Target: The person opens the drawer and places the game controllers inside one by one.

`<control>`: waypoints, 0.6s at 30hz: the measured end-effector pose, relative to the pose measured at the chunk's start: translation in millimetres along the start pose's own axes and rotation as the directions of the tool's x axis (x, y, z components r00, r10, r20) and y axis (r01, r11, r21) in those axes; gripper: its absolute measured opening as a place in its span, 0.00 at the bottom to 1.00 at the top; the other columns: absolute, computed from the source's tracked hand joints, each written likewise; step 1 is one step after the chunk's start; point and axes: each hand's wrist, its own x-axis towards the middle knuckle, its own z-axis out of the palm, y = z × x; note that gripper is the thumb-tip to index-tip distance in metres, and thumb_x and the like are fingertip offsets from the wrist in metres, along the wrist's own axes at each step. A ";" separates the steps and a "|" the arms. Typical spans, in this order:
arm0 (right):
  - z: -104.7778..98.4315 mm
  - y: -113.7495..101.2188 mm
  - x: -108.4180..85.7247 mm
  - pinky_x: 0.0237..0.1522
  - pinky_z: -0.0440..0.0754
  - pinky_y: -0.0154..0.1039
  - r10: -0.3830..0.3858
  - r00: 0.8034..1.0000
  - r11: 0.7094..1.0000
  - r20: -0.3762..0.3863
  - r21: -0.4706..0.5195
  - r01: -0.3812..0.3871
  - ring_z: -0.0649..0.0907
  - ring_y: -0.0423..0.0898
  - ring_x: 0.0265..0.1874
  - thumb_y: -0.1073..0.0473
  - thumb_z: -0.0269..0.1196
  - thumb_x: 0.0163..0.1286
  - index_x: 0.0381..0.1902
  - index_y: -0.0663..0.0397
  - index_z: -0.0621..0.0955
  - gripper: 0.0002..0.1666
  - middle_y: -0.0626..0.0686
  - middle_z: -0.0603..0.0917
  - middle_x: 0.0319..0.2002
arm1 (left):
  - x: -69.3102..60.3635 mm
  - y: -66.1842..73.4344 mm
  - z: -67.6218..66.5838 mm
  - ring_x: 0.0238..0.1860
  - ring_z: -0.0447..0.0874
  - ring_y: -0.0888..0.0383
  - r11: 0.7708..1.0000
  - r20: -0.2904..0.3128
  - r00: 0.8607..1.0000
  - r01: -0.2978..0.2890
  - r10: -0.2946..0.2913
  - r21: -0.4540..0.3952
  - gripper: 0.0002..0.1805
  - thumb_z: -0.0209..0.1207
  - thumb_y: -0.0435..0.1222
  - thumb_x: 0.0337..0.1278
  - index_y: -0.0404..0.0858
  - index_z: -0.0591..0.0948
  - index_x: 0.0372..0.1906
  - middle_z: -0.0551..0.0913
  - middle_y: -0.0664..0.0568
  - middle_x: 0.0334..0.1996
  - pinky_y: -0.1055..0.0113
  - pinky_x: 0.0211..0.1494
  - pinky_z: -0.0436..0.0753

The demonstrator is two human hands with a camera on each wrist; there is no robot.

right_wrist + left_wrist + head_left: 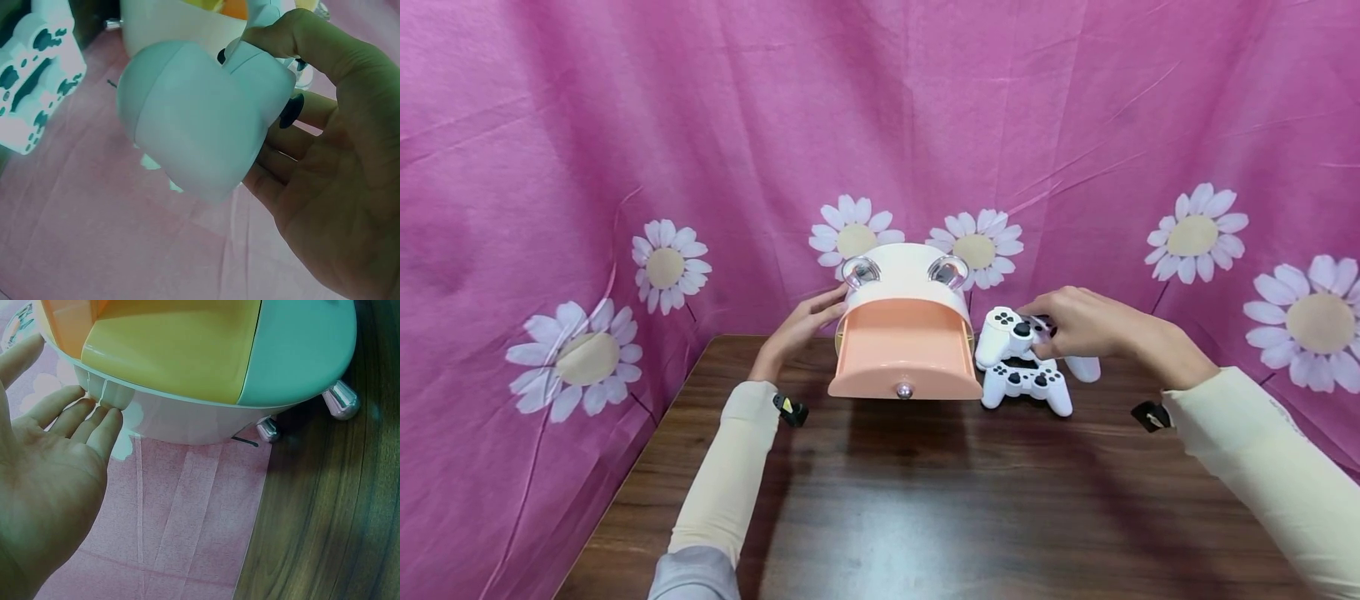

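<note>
A white desktop box (904, 271) with two clear domed eyes on its top stands at the table's back, its peach drawer (902, 333) pulled out. My left hand (805, 327) lies along the box's left side. In the left wrist view the fingers (103, 434) are extended, their tips at the box wall. My right hand (1086, 325) grips a white game controller (194, 112), thumb on one face and fingers behind. This controller is beside the box's right side. A second white game controller (1028, 387) lies on the table just in front of it.
The brown wooden table (910, 517) spreads in front of the box. A pink cloth (775, 125) with white daisies hangs close behind. The drawer carries a round silver knob (905, 390). Silver feet (342, 401) hold the box up.
</note>
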 end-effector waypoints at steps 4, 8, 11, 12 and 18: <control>-10.0 -5.7 6.7 0.42 0.85 0.48 -0.026 1.000 1.000 0.004 -0.002 0.026 0.80 0.42 0.35 0.57 0.77 0.56 0.61 0.60 0.87 0.33 0.50 0.91 0.44 | 0.7 -0.3 -0.5 0.84 0.59 0.51 1.000 0.002 1.000 0.001 -0.001 -0.005 0.33 0.59 0.51 0.78 0.51 0.69 0.82 0.64 0.53 0.84 0.48 0.88 0.61; -18.9 -12.3 14.4 0.43 0.85 0.47 -0.059 0.998 0.998 0.007 -0.006 0.059 0.80 0.42 0.34 0.59 0.76 0.57 0.61 0.59 0.87 0.32 0.50 0.91 0.45 | 0.8 -0.3 -0.5 0.84 0.59 0.51 1.000 0.002 1.000 -0.004 0.004 -0.014 0.33 0.59 0.50 0.79 0.50 0.69 0.82 0.64 0.54 0.84 0.49 0.88 0.61; -24.0 -17.8 20.2 0.41 0.83 0.44 -0.074 0.997 0.997 0.013 -0.006 0.074 0.79 0.41 0.32 0.59 0.75 0.57 0.61 0.58 0.87 0.32 0.48 0.90 0.40 | 0.7 0.2 -0.1 0.84 0.59 0.51 1.000 0.005 1.000 -0.010 0.010 -0.023 0.33 0.59 0.49 0.79 0.49 0.68 0.82 0.64 0.53 0.84 0.50 0.88 0.63; -25.3 -19.6 22.2 0.40 0.82 0.43 -0.080 0.997 0.997 0.014 -0.007 0.080 0.79 0.41 0.32 0.59 0.75 0.57 0.61 0.58 0.87 0.32 0.47 0.89 0.39 | 0.8 0.3 0.1 0.84 0.60 0.52 1.000 0.006 1.000 -0.011 0.012 -0.026 0.33 0.59 0.49 0.79 0.48 0.68 0.82 0.64 0.53 0.84 0.50 0.88 0.63; -30.8 -30.9 34.7 0.36 0.79 0.40 -0.135 0.991 0.991 0.013 -0.011 0.135 0.75 0.37 0.26 0.57 0.76 0.58 0.61 0.57 0.87 0.31 0.44 0.83 0.30 | 0.5 0.4 0.9 0.84 0.60 0.52 0.999 0.011 1.000 -0.008 0.008 -0.038 0.33 0.59 0.49 0.79 0.49 0.68 0.82 0.64 0.53 0.84 0.51 0.88 0.64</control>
